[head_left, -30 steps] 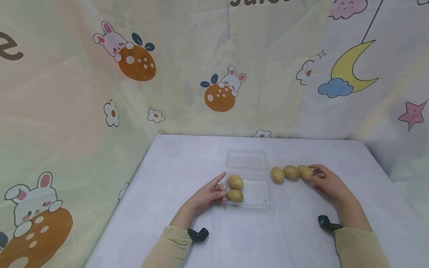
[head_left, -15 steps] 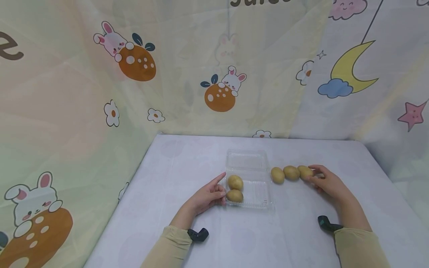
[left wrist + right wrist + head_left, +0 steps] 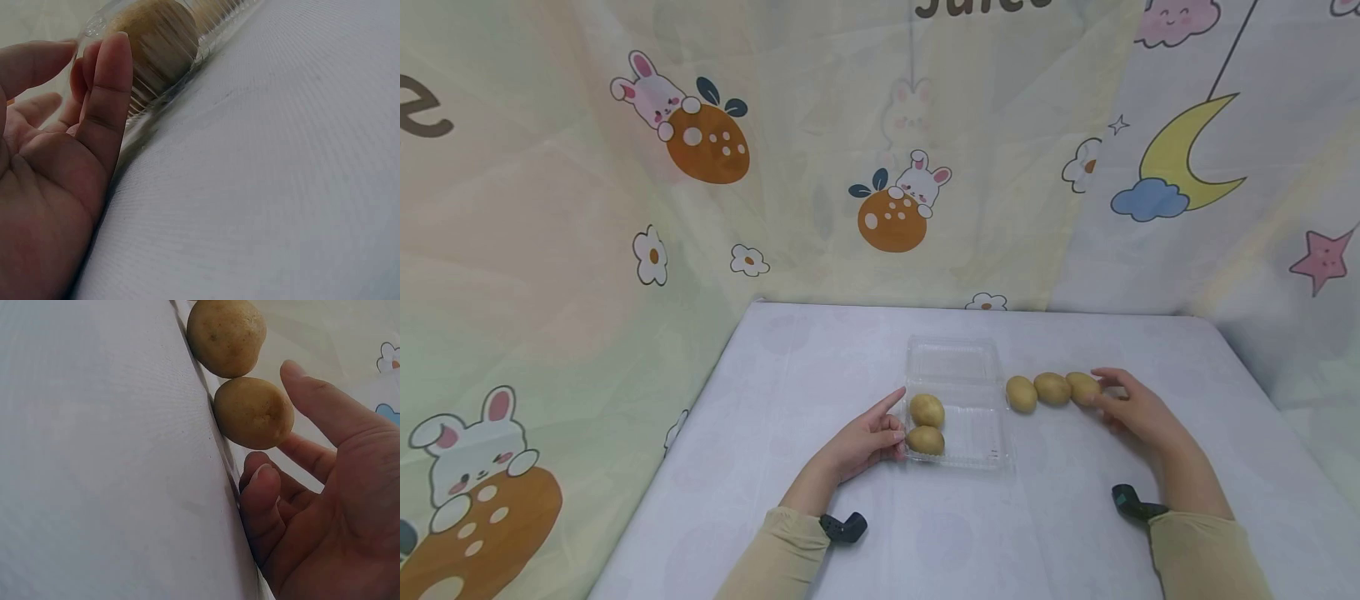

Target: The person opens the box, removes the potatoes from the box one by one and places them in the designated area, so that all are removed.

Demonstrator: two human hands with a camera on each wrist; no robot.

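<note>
A clear plastic clamshell container lies with its lid folded back. Two potatoes sit along its left side: the rear potato and the front potato. My left hand rests against the container's left wall, index finger extended along it, thumb near the rim. Right of the container stand three potatoes in a row: the left potato, the middle potato and the right potato. Around the right potato's outer end is my right hand; in the right wrist view a gap shows between thumb and potato.
A pale cloth covers the table. Printed curtains hang behind and at the sides. A black device sits on each wrist, the left device and the right device.
The whole head view has shifted very slightly downward. Both hands, the container and the potatoes hold the same places relative to one another.
</note>
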